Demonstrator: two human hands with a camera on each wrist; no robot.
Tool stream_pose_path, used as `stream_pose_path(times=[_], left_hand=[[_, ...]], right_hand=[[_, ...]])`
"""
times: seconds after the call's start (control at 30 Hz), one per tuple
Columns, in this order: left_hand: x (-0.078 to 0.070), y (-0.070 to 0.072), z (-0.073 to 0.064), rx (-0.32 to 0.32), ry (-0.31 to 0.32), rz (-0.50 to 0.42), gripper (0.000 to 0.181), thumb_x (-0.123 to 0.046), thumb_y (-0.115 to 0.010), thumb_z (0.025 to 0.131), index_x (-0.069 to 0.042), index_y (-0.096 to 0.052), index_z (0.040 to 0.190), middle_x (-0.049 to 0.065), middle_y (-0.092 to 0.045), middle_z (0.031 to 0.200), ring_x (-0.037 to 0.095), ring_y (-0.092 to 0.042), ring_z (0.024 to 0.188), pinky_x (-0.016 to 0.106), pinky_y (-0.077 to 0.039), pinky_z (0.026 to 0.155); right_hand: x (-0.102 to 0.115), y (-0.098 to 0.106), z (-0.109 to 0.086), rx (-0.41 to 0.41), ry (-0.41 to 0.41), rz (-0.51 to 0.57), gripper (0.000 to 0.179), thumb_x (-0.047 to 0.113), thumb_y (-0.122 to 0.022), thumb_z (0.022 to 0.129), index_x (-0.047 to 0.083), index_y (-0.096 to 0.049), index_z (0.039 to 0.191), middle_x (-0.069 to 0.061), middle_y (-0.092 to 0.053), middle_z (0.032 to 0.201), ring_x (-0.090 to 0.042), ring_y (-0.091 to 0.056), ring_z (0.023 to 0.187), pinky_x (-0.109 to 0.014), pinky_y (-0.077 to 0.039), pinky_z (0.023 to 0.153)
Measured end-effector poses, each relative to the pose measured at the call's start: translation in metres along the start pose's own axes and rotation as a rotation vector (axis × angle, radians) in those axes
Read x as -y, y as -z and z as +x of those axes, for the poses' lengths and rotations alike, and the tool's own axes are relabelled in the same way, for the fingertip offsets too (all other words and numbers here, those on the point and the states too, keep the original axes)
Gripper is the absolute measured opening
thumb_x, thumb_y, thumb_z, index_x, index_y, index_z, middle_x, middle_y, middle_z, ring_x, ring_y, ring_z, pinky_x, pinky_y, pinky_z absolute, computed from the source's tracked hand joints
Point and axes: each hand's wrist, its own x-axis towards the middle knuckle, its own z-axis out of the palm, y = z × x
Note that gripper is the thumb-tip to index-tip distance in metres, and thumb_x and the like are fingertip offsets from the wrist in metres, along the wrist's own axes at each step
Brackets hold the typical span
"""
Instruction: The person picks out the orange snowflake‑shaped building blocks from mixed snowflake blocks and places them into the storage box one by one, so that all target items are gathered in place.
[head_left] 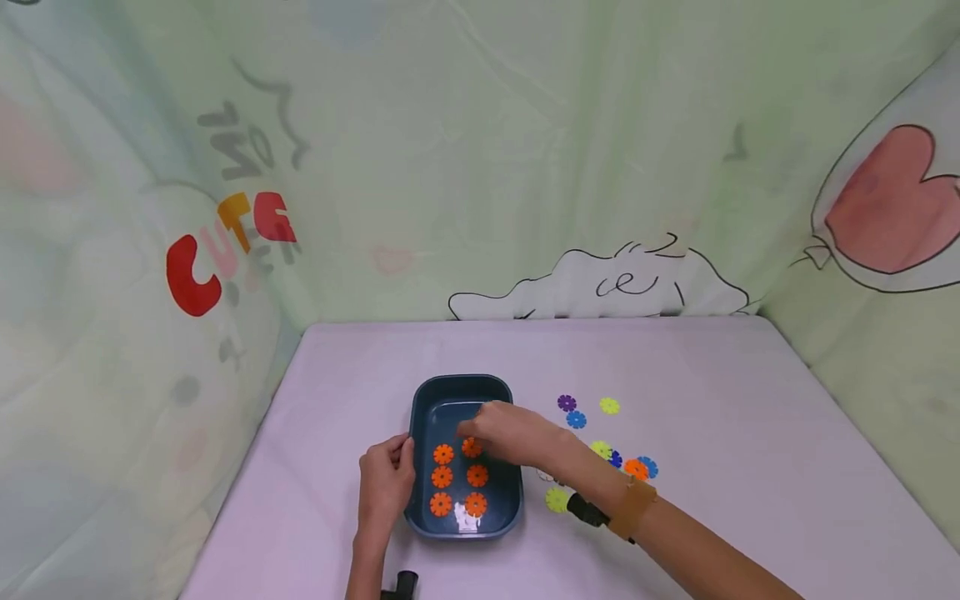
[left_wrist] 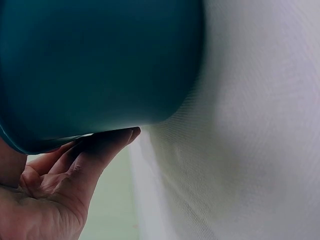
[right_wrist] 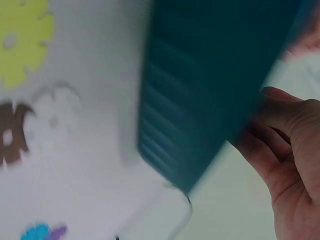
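Note:
A dark blue rectangular tray (head_left: pixel 463 387) stands on the table, with several orange notched plastic discs (head_left: pixel 441 504) lying flat inside in two columns. My left hand (head_left: pixel 386 483) holds the tray's left side, thumb at the rim and fingers against the outer wall (left_wrist: pixel 100 120). Over the right wall reaches my right hand (head_left: pixel 510 433), its fingertips low inside the tray beside the farthest orange disc (head_left: pixel 471 447) of the right column. In the right wrist view the tray wall (right_wrist: pixel 200 90) hides those fingertips, so I cannot tell whether they pinch anything.
Right of the tray lie loose notched discs: a purple one (head_left: pixel 567 402), a light blue one (head_left: pixel 576 419), several yellow-green ones (head_left: pixel 610 406) and an orange one (head_left: pixel 636 469). White (right_wrist: pixel 54 120) and brown (right_wrist: pixel 12 134) discs lie near the tray's right side. A printed curtain (head_left: pixel 480 167) surrounds the table.

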Motion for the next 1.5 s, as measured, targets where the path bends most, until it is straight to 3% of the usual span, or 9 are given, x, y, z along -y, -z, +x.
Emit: stream_pose_path(times=[0.2, 0.4, 0.5, 0.77, 0.93, 1.03, 1.3, 1.4, 1.5], left_hand=[[-0.001, 0.006, 0.004, -0.014, -0.013, 0.006, 0.031, -0.008, -0.062, 0.109, 0.011, -0.071, 0.131, 0.024, -0.080, 0.106, 0.021, -0.073, 0.075, 0.024, -0.063, 0.067], [-0.006, 0.010, 0.005, -0.013, -0.011, -0.002, 0.031, -0.008, -0.062, 0.110, 0.011, -0.070, 0.133, 0.025, -0.079, 0.106, 0.024, -0.073, 0.076, 0.025, -0.063, 0.067], [-0.006, 0.009, 0.005, -0.010, -0.012, 0.001, 0.031, -0.009, -0.062, 0.110, 0.011, -0.070, 0.133, 0.025, -0.079, 0.107, 0.025, -0.074, 0.078, 0.026, -0.064, 0.069], [0.000, 0.006, 0.003, 0.008, -0.001, 0.015, 0.033, -0.010, -0.061, 0.110, 0.011, -0.070, 0.134, 0.025, -0.079, 0.109, 0.022, -0.072, 0.076, 0.023, -0.062, 0.067], [0.000, 0.006, 0.000, 0.023, 0.003, 0.016, 0.033, -0.009, -0.060, 0.111, 0.011, -0.069, 0.134, 0.026, -0.079, 0.110, 0.023, -0.073, 0.077, 0.024, -0.063, 0.067], [0.000, 0.006, -0.001, 0.025, 0.014, 0.027, 0.033, -0.010, -0.060, 0.111, 0.011, -0.068, 0.135, 0.026, -0.079, 0.109, 0.022, -0.072, 0.076, 0.024, -0.063, 0.068], [-0.002, 0.005, -0.002, 0.021, 0.012, 0.044, 0.033, -0.011, -0.060, 0.111, 0.011, -0.069, 0.135, 0.026, -0.079, 0.108, 0.022, -0.070, 0.075, 0.024, -0.063, 0.069], [-0.002, 0.004, -0.002, 0.019, 0.010, 0.050, 0.033, -0.011, -0.060, 0.111, 0.011, -0.069, 0.135, 0.027, -0.078, 0.110, 0.024, -0.073, 0.078, 0.029, -0.065, 0.072], [-0.001, 0.001, -0.003, 0.028, 0.015, 0.051, 0.033, -0.011, -0.060, 0.111, 0.011, -0.069, 0.135, 0.027, -0.078, 0.111, 0.025, -0.074, 0.080, 0.033, -0.066, 0.075]], right_hand=[[0.001, 0.042, -0.034, -0.109, -0.069, 0.028, 0.047, 0.005, -0.085, 0.092, 0.004, -0.073, 0.137, -0.014, -0.074, 0.136, -0.028, -0.075, 0.118, -0.036, -0.063, 0.095], [0.000, 0.066, -0.071, -0.195, -0.185, 0.030, 0.089, 0.012, -0.092, 0.086, 0.007, -0.047, 0.163, -0.016, -0.045, 0.168, -0.044, -0.050, 0.148, -0.051, -0.054, 0.109], [-0.002, 0.069, -0.091, -0.243, -0.212, 0.032, 0.107, 0.015, -0.096, 0.081, 0.007, -0.035, 0.169, -0.013, -0.032, 0.175, -0.042, -0.037, 0.156, -0.053, -0.047, 0.115], [-0.005, 0.060, -0.129, -0.313, -0.257, -0.005, 0.121, 0.020, -0.101, 0.075, 0.007, -0.028, 0.171, -0.012, -0.025, 0.178, -0.030, -0.026, 0.163, -0.050, -0.033, 0.123], [-0.007, 0.051, -0.148, -0.365, -0.240, -0.035, 0.130, 0.021, -0.104, 0.069, 0.005, -0.025, 0.171, -0.012, -0.022, 0.179, -0.027, -0.021, 0.165, -0.035, -0.015, 0.129], [-0.006, 0.047, -0.157, -0.348, -0.264, -0.018, 0.132, 0.022, -0.104, 0.069, 0.006, -0.022, 0.172, -0.011, -0.019, 0.180, -0.026, -0.017, 0.166, -0.029, -0.007, 0.129], [0.000, 0.027, -0.175, -0.217, -0.387, 0.011, 0.136, 0.022, -0.102, 0.072, 0.012, -0.014, 0.174, -0.006, -0.010, 0.182, -0.026, -0.008, 0.168, -0.038, -0.011, 0.130], [0.002, 0.013, -0.182, -0.194, -0.408, 0.044, 0.132, 0.022, -0.102, 0.073, 0.011, -0.017, 0.174, -0.008, -0.013, 0.182, -0.030, -0.014, 0.166, -0.044, -0.019, 0.128], [0.003, -0.003, -0.191, -0.157, -0.447, 0.090, 0.127, 0.020, -0.101, 0.074, 0.011, -0.022, 0.173, -0.010, -0.016, 0.181, -0.036, -0.022, 0.164, -0.049, -0.037, 0.120]])
